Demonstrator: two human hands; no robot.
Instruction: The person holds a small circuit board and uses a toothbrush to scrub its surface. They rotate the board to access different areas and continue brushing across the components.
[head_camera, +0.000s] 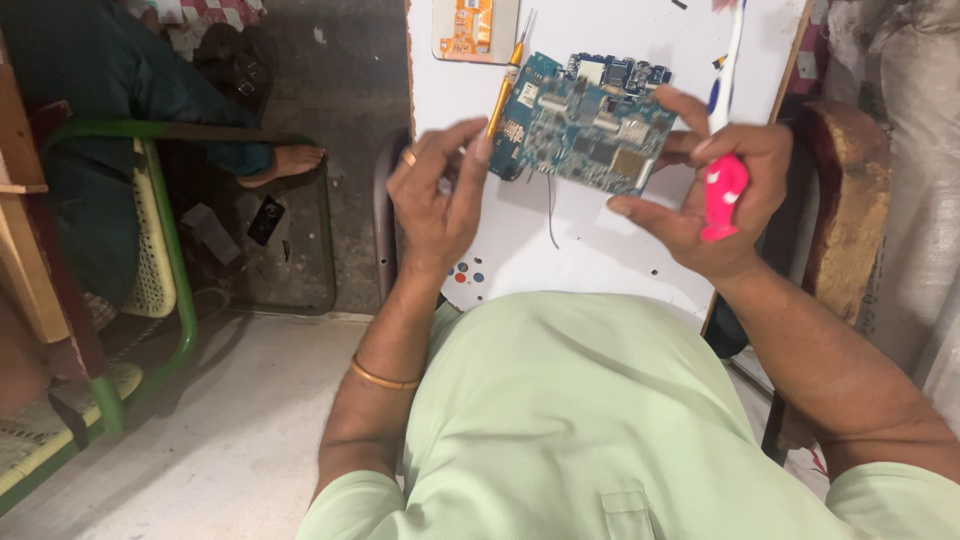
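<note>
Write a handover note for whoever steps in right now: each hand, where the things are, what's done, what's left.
Left hand: fingers pinch the left edge of the blue circuit board, held above the white work board.
Right hand: supports the board's right edge and also grips a pink-handled toothbrush, head pointing up.
Orange-handled tool lies on the white board behind the circuit board; a small phone part sits at the top edge.
Done: circuit board is out and bare.
Left: cannot tell from this view.

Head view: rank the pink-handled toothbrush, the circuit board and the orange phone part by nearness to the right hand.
1. pink-handled toothbrush: gripped in the right hand.
2. circuit board: at its fingertips, leftward.
3. orange phone part: top of the white board, farthest.
</note>
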